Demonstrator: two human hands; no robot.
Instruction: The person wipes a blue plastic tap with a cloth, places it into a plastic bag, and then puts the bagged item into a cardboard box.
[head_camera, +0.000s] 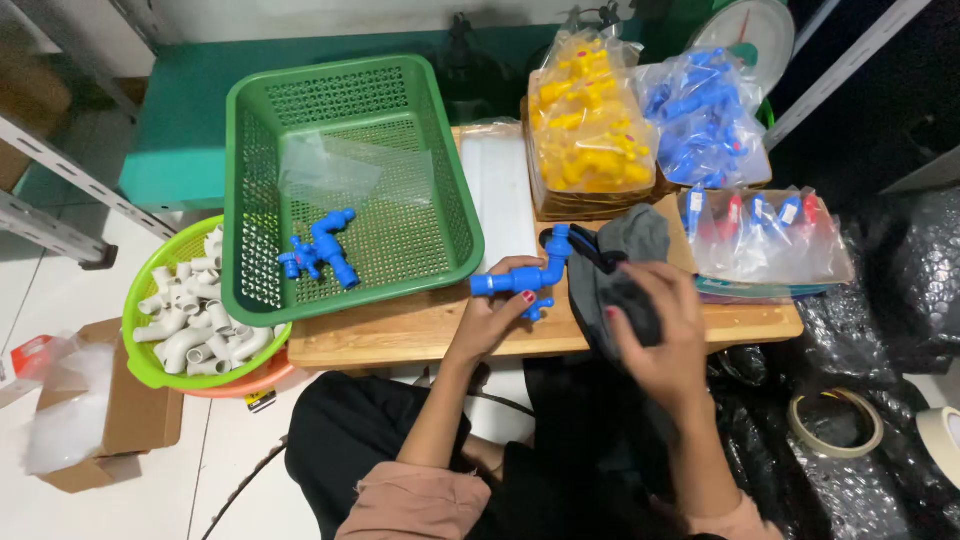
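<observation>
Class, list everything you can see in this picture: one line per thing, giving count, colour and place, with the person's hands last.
Blue tap: one, blue, held over the wooden table's front edge.
Grey cloth: one, dark grey, against the tap's right end.
Green basket: one, green, on the table's left.
Taps in basket: about two, blue.
Clear bag in basket: one, transparent.
Wooden table: one, light brown, centre.
Bag of yellow taps: one, back of table.
Bag of blue taps: one, back right.
Round bowl: one, lime green, left floor.
Pipe elbows: many, grey-white, in the bowl.
Tape roll: one, beige, right floor.
Left hand: holds the tap.
Right hand: holds the cloth.
</observation>
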